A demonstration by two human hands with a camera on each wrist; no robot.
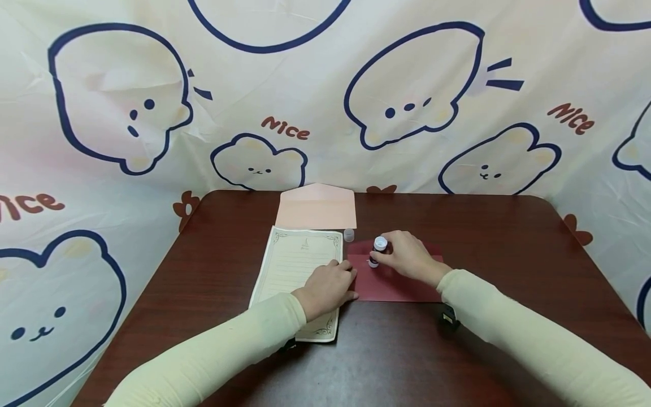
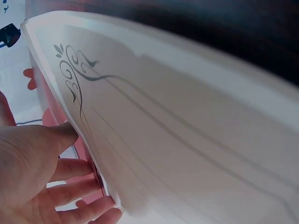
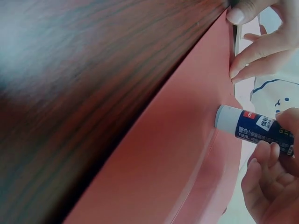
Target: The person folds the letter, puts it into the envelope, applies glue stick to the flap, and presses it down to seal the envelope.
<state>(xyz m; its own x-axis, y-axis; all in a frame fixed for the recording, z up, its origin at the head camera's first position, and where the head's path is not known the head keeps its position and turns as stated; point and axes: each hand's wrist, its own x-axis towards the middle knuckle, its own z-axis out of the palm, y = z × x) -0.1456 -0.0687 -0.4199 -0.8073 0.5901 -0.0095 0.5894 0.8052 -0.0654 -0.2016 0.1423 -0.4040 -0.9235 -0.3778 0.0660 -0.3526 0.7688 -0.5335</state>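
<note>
My right hand grips a glue stick with a dark blue label, thumb and fingers around its barrel. The stick stands nearly upright, its white lower end against a red envelope near the flap crease. At the envelope's left edge, my left hand rests with fingers extended, touching the edge in the right wrist view. Beneath that hand lies a cream sheet of lined letter paper with scroll corners, shown large in the left wrist view. A small translucent cap sits just above the envelope's left corner.
Behind the letter paper lies a pale pink envelope with its flap pointing away. Everything rests on a dark brown wooden table. A cloth backdrop with bear drawings hangs behind and along both sides.
</note>
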